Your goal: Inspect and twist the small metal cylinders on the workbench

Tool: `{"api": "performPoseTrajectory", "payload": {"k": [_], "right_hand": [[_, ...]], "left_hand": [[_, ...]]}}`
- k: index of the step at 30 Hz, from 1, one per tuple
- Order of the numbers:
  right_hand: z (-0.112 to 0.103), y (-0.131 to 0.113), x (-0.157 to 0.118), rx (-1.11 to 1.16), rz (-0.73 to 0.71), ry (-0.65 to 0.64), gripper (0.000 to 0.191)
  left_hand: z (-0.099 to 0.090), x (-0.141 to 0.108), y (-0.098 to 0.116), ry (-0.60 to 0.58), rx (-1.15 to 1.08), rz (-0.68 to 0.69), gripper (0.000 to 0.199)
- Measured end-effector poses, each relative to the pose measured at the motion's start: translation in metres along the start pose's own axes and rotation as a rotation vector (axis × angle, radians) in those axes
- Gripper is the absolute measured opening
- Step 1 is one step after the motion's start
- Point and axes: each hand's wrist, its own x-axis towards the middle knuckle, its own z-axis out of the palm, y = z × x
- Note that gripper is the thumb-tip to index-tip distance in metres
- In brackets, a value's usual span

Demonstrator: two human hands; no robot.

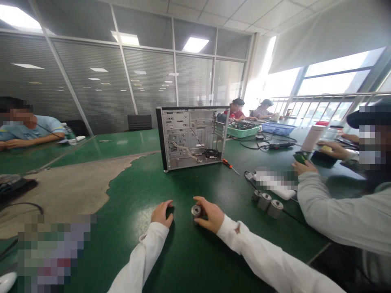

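My right hand (211, 215) rests its fingers around a small metal cylinder (196, 211) that stands on the green table top (171, 240). My left hand (161, 213) lies just left of that cylinder, fingers closed and curled, with nothing visible in it. Beyond my right hand stand several similar metal cylinders (264, 202) in a short row. Farther ahead an open computer case (192, 138) stands on its side, its metal panel facing me. A red-handled screwdriver (229, 165) lies beside the case.
A seated co-worker's grey sleeve (332, 207) fills the right side, that hand (302, 166) holding a dark object. Black cables (259, 143), a green crate (243, 130), a blue basket (277, 128) and a white bottle (313, 137) stand beyond. Other people sit farther off.
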Motion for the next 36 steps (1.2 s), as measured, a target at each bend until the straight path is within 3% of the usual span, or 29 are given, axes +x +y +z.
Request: {"api": "performPoseTrajectory", "payload": {"k": [3, 6, 9, 17, 28, 36], "right_hand": [[0.029, 0.006, 0.032, 0.018, 0.014, -0.039, 0.086], [0.039, 0.014, 0.036, -0.105, -0.014, -0.033, 0.079], [0.036, 0.016, 0.03, -0.194, -0.049, -0.057, 0.065], [0.03, 0.01, 0.027, -0.276, -0.073, -0.077, 0.051], [0.023, 0.004, 0.023, -0.237, -0.103, -0.047, 0.048], [0.025, 0.0, 0.045, -0.023, -0.157, 0.163, 0.027]], "left_hand": [[-0.002, -0.001, 0.0, -0.002, -0.015, -0.001, 0.046], [-0.003, -0.002, 0.001, -0.021, -0.01, -0.009, 0.042], [-0.002, -0.002, 0.001, -0.032, 0.012, -0.022, 0.038], [-0.002, -0.002, 0.002, -0.04, 0.029, -0.015, 0.035], [-0.001, 0.0, 0.0, -0.051, 0.024, -0.015, 0.033], [-0.001, -0.001, -0.001, -0.044, 0.047, 0.024, 0.033]]}}
